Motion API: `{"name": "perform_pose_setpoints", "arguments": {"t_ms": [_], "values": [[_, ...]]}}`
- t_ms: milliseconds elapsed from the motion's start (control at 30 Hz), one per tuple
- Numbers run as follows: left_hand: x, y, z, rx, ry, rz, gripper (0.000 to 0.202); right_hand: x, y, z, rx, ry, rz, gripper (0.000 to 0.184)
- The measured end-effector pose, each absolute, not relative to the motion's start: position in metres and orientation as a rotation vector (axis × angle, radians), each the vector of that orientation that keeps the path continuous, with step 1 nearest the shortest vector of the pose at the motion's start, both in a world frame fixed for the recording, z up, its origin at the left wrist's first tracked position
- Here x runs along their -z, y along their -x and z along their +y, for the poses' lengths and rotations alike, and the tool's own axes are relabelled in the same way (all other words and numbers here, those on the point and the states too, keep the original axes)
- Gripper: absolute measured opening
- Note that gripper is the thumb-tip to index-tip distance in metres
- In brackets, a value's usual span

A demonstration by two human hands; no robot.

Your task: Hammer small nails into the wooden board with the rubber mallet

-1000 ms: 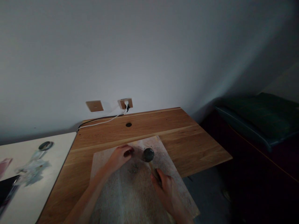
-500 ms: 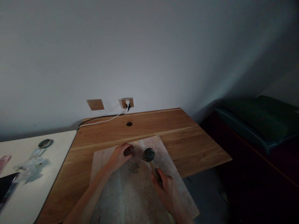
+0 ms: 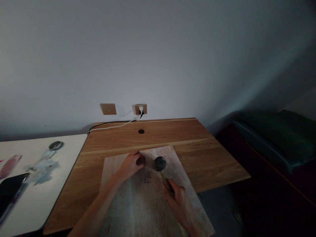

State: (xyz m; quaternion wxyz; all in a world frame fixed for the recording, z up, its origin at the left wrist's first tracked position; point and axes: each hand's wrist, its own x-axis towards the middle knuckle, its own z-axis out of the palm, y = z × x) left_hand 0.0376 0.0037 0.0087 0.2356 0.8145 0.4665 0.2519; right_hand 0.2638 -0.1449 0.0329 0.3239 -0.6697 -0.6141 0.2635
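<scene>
My right hand (image 3: 178,200) is wrapped round the handle of a hammer (image 3: 160,164) with a dark round head and a pale shaft. Its head hovers over, or rests near, the upper part of a worn wooden board (image 3: 133,204); which of the two I cannot tell. To the left of the hammer head, my left hand (image 3: 132,164) rests at the board's upper edge, thumb and fingers curled together. What it pinches is too small and dark to make out. Several small shiny nails (image 3: 146,178) lie loose on the board between my hands.
The board lies on a brown wooden table (image 3: 212,161) against the wall. A white table (image 3: 44,200) adjoins at the left, bearing a roll of tape (image 3: 55,145), crumpled plastic (image 3: 41,169) and a dark phone (image 3: 11,189). Cables (image 3: 113,126) run to a wall socket (image 3: 141,109).
The view has turned slightly left, so everything sits further right in the picture. Both hands stay in about the same place over the board, the hammer still in my right hand.
</scene>
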Motion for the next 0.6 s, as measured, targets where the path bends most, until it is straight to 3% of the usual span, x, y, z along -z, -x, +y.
{"name": "perform_pose_setpoints", "arguments": {"t_ms": [200, 600], "values": [[-0.011, -0.037, 0.002, -0.685, -2.212, 1.24, 0.02, -0.045, -0.251, -0.127, -0.894, 1.754, -1.641, 0.036], [-0.017, -0.039, 0.0, -0.684, -2.184, 1.239, 0.026, -0.044, -0.236, -0.116, -0.802, 1.809, -1.74, 0.032]]}}
